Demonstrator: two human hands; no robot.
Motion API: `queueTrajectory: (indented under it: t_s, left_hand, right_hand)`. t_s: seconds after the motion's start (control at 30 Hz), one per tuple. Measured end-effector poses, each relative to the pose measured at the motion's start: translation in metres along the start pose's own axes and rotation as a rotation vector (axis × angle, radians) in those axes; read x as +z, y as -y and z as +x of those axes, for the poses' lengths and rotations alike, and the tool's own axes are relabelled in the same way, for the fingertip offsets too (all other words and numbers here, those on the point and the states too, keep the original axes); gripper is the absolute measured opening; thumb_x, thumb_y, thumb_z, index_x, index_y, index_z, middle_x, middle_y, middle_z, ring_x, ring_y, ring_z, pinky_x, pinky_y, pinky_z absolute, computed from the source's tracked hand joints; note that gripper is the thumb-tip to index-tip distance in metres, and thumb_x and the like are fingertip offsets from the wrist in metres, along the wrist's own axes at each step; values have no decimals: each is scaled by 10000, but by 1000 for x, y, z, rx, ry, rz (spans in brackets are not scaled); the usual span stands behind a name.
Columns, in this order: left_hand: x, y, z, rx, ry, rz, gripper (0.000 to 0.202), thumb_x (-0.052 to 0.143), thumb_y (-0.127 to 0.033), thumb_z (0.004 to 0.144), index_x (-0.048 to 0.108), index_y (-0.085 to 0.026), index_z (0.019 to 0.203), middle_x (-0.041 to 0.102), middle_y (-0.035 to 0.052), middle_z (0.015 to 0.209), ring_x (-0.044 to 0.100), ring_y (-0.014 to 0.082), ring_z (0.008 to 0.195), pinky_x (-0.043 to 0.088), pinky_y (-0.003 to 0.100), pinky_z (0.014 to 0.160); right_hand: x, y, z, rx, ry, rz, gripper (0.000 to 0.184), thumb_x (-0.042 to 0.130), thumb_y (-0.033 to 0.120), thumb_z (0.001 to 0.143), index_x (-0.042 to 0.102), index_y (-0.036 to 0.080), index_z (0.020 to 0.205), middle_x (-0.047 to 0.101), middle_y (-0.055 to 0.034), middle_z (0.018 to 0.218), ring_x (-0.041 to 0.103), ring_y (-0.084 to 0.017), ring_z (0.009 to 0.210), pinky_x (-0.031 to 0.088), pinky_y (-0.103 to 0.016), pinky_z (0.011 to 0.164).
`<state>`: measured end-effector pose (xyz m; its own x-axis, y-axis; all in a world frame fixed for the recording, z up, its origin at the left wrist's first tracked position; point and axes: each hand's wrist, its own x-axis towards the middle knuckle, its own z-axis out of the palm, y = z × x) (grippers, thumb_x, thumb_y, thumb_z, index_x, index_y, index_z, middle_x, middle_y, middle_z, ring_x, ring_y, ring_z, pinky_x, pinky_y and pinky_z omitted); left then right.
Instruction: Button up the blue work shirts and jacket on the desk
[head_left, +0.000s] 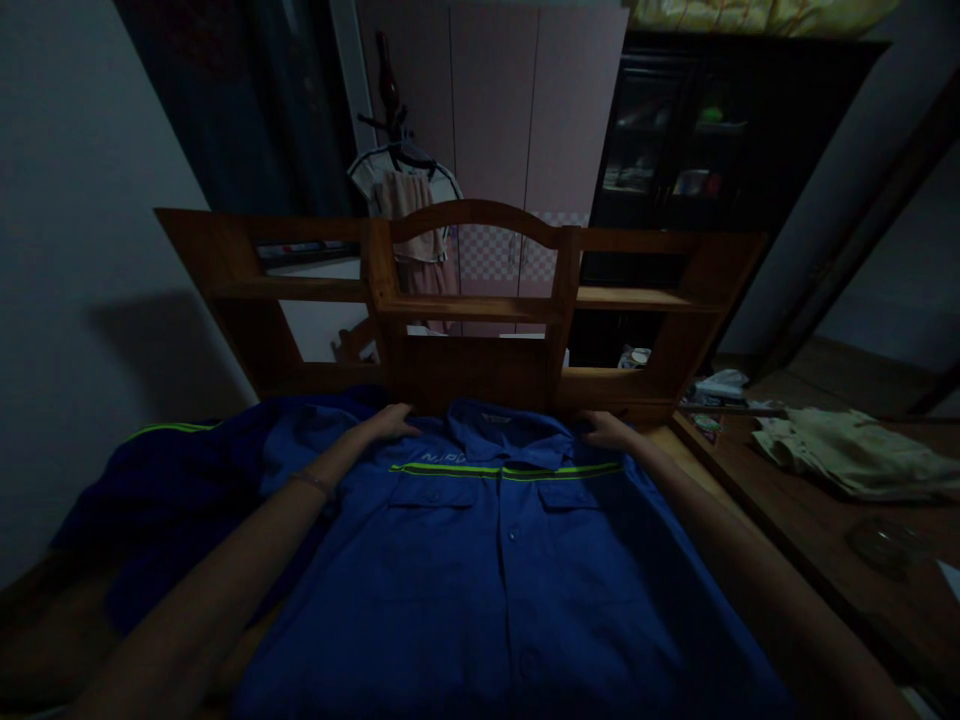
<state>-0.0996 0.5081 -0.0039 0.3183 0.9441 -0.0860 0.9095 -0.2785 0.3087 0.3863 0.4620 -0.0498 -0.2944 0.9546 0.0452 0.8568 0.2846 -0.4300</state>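
Note:
A blue work shirt (457, 560) lies spread out front side up, its collar (499, 430) toward the wooden headboard. Yellow-green piping crosses its chest above two flap pockets, and its front is buttoned. My left hand (388, 424) grips the shirt at the shoulder on the left of the collar. On the other side of the collar, my right hand (606, 430) has its fingers curled on the opposite shoulder. Both arms reach forward along the shirt's sides. Fingertips of both hands are partly hidden in the dim light.
Darker blue clothing (180, 500) lies heaped at the left by the wall. The wooden headboard (469, 312) with open shelves stands just beyond the collar. On the right, a wooden table (795, 490) bears folded pale cloth (847, 450) and a glass ashtray-like dish (889, 543).

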Motion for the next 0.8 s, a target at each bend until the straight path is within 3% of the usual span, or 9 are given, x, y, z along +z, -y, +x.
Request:
queueTrajectory:
  t_s: [0.13, 0.27, 0.4, 0.53, 0.67, 0.8]
  left_hand:
    - [-5, -4, 5, 23, 44, -25, 463, 619, -565, 629, 731, -164, 831, 704, 22, 772, 644, 228, 809, 480, 241, 702]
    - [-34, -9, 3, 87, -4, -116, 548, 542, -619, 698, 720, -181, 976, 717, 3, 915, 623, 229, 919, 473, 240, 798]
    - [-77, -16, -4, 70, -38, -207, 584, 562, -653, 682, 706, -199, 1018, 707, 1, 1013, 600, 242, 994, 450, 279, 904]
    - [-113, -23, -16, -12, -13, -214, 560, 542, -674, 688, 715, -212, 952, 718, -12, 913, 637, 200, 866, 494, 249, 819]
    - [-140, -25, -27, -107, 186, -117, 444, 623, -600, 652, 733, -220, 855, 723, 22, 853, 651, 185, 760, 510, 230, 708]
    - [-156, -23, -27, -113, 346, -12, 342, 732, -441, 545, 734, -196, 783, 714, 34, 767, 642, 207, 709, 504, 260, 656]
  right_hand:
    - [2, 0, -2, -37, -31, -38, 298, 622, 119, 696, 674, 146, 988, 664, -103, 1013, 601, -243, 968, 440, -276, 858]
    - [-15, 6, -4, -63, -128, -5, 207, 567, 239, 817, 652, 120, 963, 632, -137, 1048, 585, -248, 972, 437, -311, 871]
    - [-57, 11, -14, -101, -176, 100, 339, 449, 415, 909, 598, 157, 1071, 638, -89, 1059, 603, -218, 932, 473, -292, 807]
    - [-110, 15, -28, -86, -41, 250, 461, 628, 546, 754, 616, 167, 1016, 666, -53, 945, 631, -208, 802, 490, -248, 643]
    - [-147, 17, -31, 12, 88, 45, 439, 752, 505, 623, 656, 182, 905, 672, -10, 778, 623, -188, 686, 449, -217, 552]
    - [-158, 22, -27, -71, -84, -193, 331, 673, 481, 731, 671, 190, 887, 676, -9, 809, 621, -184, 741, 421, -210, 600]
